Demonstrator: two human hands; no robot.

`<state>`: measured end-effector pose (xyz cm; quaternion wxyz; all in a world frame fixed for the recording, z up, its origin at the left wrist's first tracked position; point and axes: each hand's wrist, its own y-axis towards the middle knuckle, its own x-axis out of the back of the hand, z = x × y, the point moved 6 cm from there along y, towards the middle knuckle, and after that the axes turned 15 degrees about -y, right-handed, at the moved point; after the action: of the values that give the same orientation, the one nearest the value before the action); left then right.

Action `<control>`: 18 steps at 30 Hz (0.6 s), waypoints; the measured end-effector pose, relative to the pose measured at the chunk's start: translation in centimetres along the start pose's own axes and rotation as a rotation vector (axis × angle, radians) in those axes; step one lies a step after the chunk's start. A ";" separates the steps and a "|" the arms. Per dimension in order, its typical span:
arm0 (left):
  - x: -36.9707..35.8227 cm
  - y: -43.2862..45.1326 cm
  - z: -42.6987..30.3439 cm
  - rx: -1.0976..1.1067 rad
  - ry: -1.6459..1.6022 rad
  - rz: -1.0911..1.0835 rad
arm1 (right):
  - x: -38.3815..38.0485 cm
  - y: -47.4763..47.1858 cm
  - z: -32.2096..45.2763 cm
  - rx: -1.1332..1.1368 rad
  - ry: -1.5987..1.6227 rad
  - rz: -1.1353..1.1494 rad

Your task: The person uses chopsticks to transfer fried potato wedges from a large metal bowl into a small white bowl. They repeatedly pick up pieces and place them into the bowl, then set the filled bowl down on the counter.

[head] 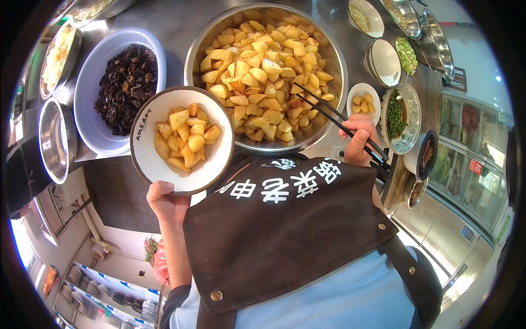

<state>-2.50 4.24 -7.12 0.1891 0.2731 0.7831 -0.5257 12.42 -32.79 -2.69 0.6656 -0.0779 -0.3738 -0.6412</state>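
Note:
My left hand point(168, 201) grips the near rim of a white bowl point(144, 158) with a brown edge. Several golden fried potato chunks point(187, 135) lie in it, and the bowl bears writing. Black chopsticks point(328, 111) are in my right hand point(359, 135). Their tips reach over a large steel basin point(197, 49) heaped with more potato chunks point(263, 78); whether they pinch a piece I cannot tell. The white bowl is held beside the basin's near left rim, partly in front of it and of a lavender plastic basin point(86, 103) of dark wood ear mushrooms point(125, 88).
An empty steel bowl point(57, 140) and a bowl of pale shredded food point(59, 55) stand at the left. Along the right are a small dish of potato pieces point(361, 105), stacked white bowls point(384, 63), a patterned bowl of chopped greens point(396, 115) and a glass-door fridge point(472, 160).

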 end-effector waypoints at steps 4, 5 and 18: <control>0.0 0.0 0.4 0.020 0.000 -0.005 | 0.3 0.0 -1.6 -0.188 0.176 -0.149; 0.0 0.0 0.5 0.026 0.008 -0.013 | 0.5 0.0 -2.6 -0.285 0.227 -0.195; 1.7 1.5 3.7 0.042 0.180 -0.079 | 1.2 -3.5 -13.4 -1.165 1.030 -0.405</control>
<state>-2.87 1.60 -10.58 0.0912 0.2920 0.7958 -0.5226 14.45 -42.11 -12.81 0.4775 -0.0377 0.3679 -0.7970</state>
